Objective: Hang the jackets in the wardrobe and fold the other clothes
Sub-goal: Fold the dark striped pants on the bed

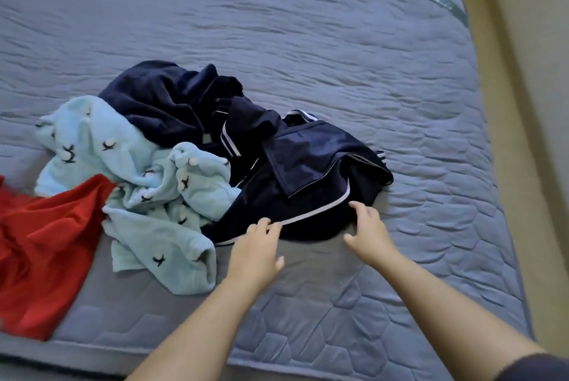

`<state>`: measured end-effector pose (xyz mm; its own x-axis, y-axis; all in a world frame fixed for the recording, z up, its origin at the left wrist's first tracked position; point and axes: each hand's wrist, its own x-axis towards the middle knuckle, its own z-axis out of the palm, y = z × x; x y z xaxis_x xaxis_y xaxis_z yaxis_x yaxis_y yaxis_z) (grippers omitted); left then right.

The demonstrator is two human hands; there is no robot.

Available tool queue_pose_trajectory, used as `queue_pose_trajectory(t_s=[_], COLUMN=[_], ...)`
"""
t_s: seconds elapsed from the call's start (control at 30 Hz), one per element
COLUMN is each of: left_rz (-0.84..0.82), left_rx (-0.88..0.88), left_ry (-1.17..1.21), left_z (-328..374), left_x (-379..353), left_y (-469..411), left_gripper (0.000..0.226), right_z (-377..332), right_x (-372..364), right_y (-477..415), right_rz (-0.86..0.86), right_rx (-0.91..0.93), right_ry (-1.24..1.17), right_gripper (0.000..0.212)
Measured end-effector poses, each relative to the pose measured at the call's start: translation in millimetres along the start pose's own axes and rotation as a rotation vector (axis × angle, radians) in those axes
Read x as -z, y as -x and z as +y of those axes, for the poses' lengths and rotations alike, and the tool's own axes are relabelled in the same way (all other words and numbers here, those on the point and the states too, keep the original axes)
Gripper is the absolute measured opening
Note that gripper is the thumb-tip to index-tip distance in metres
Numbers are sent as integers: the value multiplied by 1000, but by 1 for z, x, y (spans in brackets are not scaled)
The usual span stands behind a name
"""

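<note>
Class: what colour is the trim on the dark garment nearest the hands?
White trim on the navy garment, seen in the head view.

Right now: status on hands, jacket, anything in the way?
Left hand open, fingertips on near hem of shiny navy white-piped jacket. Right hand open at same hem; no grip yet. Light blue fleece garment crowds jacket's left side.

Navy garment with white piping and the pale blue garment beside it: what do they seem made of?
Navy piped garment: likely a smooth synthetic, slightly glossy; light sheen on its flat panels. Pale blue garment: probably fleece or plush, matte; fuzzy surface and thick, rounded folds.
</note>
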<state>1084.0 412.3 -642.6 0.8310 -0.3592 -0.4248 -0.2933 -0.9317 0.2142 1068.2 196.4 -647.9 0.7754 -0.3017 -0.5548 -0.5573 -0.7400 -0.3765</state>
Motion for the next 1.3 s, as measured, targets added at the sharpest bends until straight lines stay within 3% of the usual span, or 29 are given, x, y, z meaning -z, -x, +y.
queue_pose_trajectory(t_s=[0.13, 0.23, 0.4, 0.47, 0.6, 0.67, 0.73, 0.77, 0.83, 0.9, 0.97, 1.0, 1.07, 1.13, 1.2, 1.3], left_rz=[132, 269, 274, 76, -724, -880, -801, -711, -465, -83, 249, 301, 275, 183, 113, -14], left_rx=[-90, -117, -170, -269, -354, -293, -226, -209, -228, -347, -386, -345, -219, -85, -24, -170], left_ry=[-119, -148, -44, -185, -576, -630, -584, -523, -383, -230, -148, -149, -190, -150, -75, -241], left_z=[13, 23, 24, 12, -21, -33, -41, -41, -36, -21, 0, 11, 34, 48, 54, 52], left_x=[-36, -44, -63, -81, -104, -97, -89, -85, -84, -87, -92, -93, -86, -82, -76, -77], left_y=[-72, -132, -150, -119, -39, -17, -17, -22, -35, -48, -60, -69, -87, -105, -111, -96], left_gripper=[87, 100, 33, 23, 31, 33, 32, 32, 33, 32, 34, 51, 81, 86, 71, 32], right_z=[13, 20, 49, 75, 132, 147, 149, 149, 145, 135, 124, 117, 108, 102, 102, 117], right_x=[-32, -43, -60, -77, -101, -94, -78, -70, -58, -53, -59, -64, -78, -93, -104, -116], right_y=[-59, -98, -96, -63, 8, 15, 10, 4, -13, -28, -44, -50, -57, -53, -40, -7], right_rz=[144, 226, 239, 77, -373, -529, -612, -575, -274, 91, 139, 88, 20, 9, -21, -180], right_rx=[-32, 41, 17, 35, 18, -43, -57, -78, -130, -166, -185, -184, -168, -135, -100, -35], right_ry=[34, 46, 127, 298, 535, 495, 381, 315, 122, -126, -321, -343, -236, -137, -55, 83], right_gripper=[90, 80, 29, 19, 29, 32, 14, 10, 22, 5, 56, 72, 71, 56, 39, 23])
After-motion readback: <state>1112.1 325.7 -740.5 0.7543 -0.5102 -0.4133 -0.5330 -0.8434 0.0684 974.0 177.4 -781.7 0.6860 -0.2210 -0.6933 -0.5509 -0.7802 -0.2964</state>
